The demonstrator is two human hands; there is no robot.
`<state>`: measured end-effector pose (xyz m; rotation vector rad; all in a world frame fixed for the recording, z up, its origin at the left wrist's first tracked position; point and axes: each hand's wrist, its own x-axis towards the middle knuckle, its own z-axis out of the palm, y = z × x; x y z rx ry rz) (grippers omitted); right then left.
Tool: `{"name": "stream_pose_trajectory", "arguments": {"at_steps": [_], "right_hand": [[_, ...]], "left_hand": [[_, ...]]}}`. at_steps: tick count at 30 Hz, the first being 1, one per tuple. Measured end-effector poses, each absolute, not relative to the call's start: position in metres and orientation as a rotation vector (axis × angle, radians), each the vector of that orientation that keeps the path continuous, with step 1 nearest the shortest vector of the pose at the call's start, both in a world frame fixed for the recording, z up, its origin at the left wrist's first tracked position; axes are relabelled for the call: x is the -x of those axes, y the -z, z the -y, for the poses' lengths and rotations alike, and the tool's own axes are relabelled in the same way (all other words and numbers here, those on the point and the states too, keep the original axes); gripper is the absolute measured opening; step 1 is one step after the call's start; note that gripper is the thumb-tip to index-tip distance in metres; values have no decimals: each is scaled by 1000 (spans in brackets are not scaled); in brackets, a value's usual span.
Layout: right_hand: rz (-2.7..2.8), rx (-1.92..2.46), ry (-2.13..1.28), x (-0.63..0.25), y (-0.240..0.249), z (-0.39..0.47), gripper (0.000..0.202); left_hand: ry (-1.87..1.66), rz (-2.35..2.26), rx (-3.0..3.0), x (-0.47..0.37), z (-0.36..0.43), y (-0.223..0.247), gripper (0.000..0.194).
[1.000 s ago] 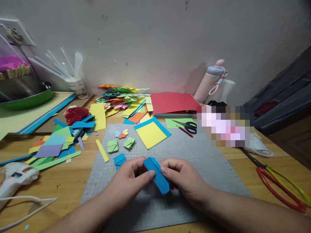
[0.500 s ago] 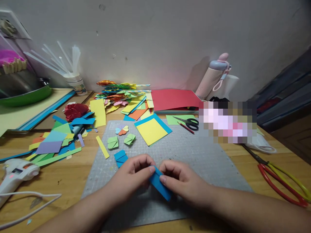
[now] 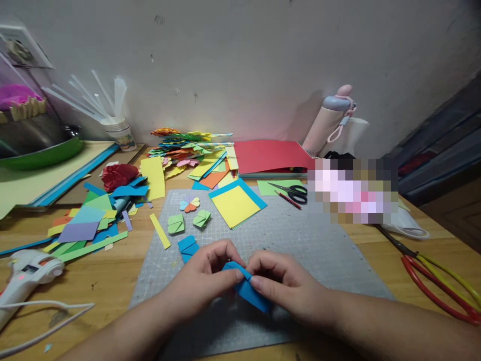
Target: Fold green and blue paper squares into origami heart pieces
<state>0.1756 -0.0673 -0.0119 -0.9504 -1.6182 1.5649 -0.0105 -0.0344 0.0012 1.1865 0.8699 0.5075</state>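
A folded blue paper piece (image 3: pixel 250 293) is held between both hands above the grey cutting mat (image 3: pixel 319 260). My left hand (image 3: pixel 216 268) pinches its upper left end with the thumb on top. On its right side, my right hand (image 3: pixel 283 278) grips the edge between thumb and fingers. Another folded blue piece (image 3: pixel 187 247) lies on the mat just beyond my left hand. Two folded green pieces (image 3: pixel 176 224) and a small multicoloured paper flower (image 3: pixel 189 204) lie farther back. Yellow and blue square sheets (image 3: pixel 238 203) are stacked behind the hands.
Black scissors (image 3: pixel 293 191) and a red pencil (image 3: pixel 288 199) lie at the mat's back right. Red-and-yellow-handled scissors (image 3: pixel 436 281) are at the right, a glue gun (image 3: pixel 32 271) at the left, beside paper scraps (image 3: pixel 80 230).
The blue paper has turned slightly in my fingers and shows more surface at its upper left end. The camera view has shifted slightly. Both hands keep their grip.
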Motion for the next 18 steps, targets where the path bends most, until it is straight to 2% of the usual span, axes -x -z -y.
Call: {"name": "stream_pose_trajectory", "arguments": {"at_steps": [7,18], "right_hand": [[1847,1021,-1344,-176,8,67,11],[1950,1039,-1186,-178,11,69,14]], "left_hand": [[-514,-860,-1139,11,34,1,19],[-515,-846,-1218,15,32,10,23]]}}
